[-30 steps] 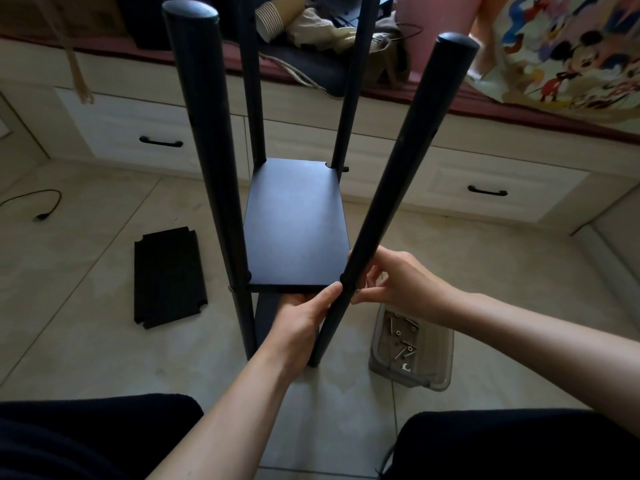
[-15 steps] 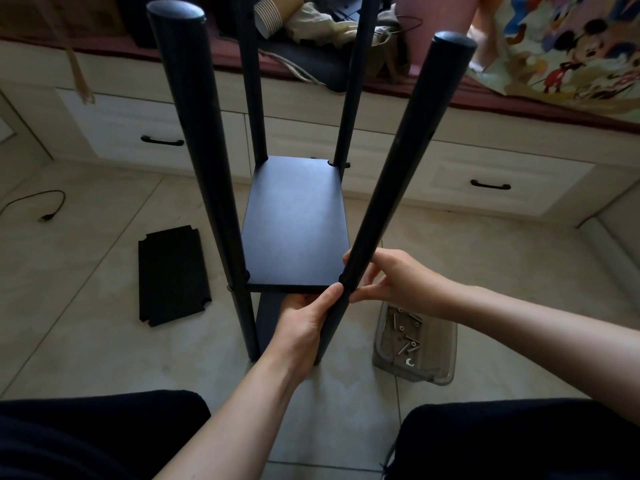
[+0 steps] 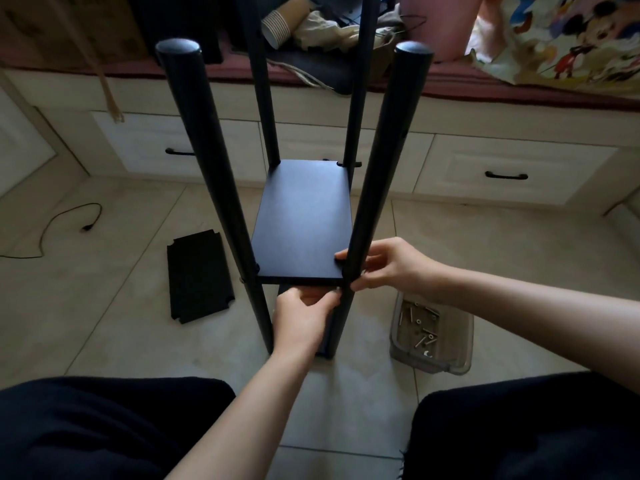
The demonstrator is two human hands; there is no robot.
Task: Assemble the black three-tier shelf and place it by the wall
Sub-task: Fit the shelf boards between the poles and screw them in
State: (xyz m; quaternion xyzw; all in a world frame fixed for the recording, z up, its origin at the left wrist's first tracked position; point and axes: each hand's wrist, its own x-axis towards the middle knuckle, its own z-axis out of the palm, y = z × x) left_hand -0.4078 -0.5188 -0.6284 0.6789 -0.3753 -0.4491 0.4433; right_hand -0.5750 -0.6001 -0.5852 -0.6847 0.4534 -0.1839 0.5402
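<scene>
From the head camera, the black shelf frame (image 3: 301,223) is standing on the floor tiles (image 3: 104,306), between the person's knees and the drawers (image 3: 512,171) at the far side. Four poles are sticking up and one board (image 3: 301,230) is sitting between them.

The left hand (image 3: 301,317) is reaching under the near edge of that board, and its grip is pinching something there, though I cannot tell what. The right hand (image 3: 391,268) is closing its grip around the near right pole (image 3: 377,181), right at the corner joint.

The frame could be wobbling, since the poles are leaning apart. If the corner slips, the board could drop. A small screw could fall and roll away.

The spare board (image 3: 197,275) is lying to the left. The screw tub (image 3: 429,334) is sitting to the right.
</scene>
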